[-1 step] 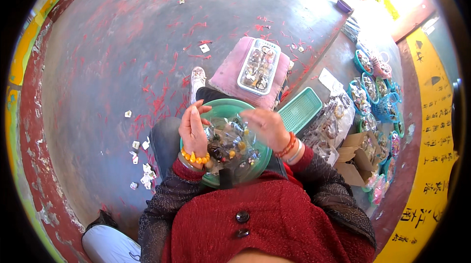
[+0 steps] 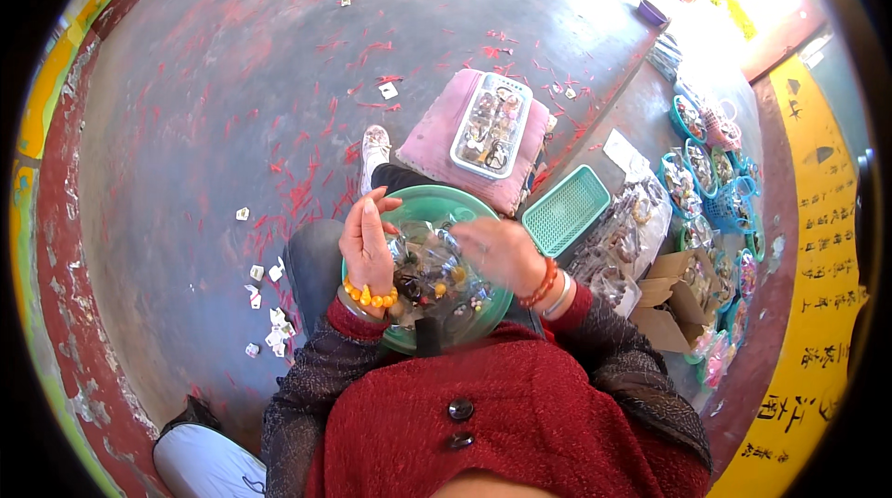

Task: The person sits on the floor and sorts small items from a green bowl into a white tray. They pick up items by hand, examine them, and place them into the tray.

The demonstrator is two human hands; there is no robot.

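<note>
A green plastic basin (image 2: pixel 497 307) rests on my lap, filled with clear plastic bags (image 2: pixel 423 252) and small dark, yellow and pale beaded pieces (image 2: pixel 441 286). Over its left side is my left hand (image 2: pixel 370 247), wearing a yellow bead bracelet (image 2: pixel 370 297). Its thumb and fingers are drawn together near the rim; whatever they pinch is too small to make out. My right hand (image 2: pixel 502 252), with a red bead bracelet (image 2: pixel 539 284) and a pale bangle (image 2: pixel 558 297), hovers above the basin's right side. Motion smears its fingers, and any held thing is hidden.
Ahead, a clear box of small accessories (image 2: pixel 492 126) sits on a pink cushion (image 2: pixel 437 131). To the right are a green basket (image 2: pixel 567 210), an opened cardboard box (image 2: pixel 674 298) and several filled blue baskets (image 2: pixel 729 205). Red scraps and white pieces (image 2: pixel 279 333) litter the floor.
My right hand has shifted slightly left and nearer to me over the basin. My left hand stays nearly in place.
</note>
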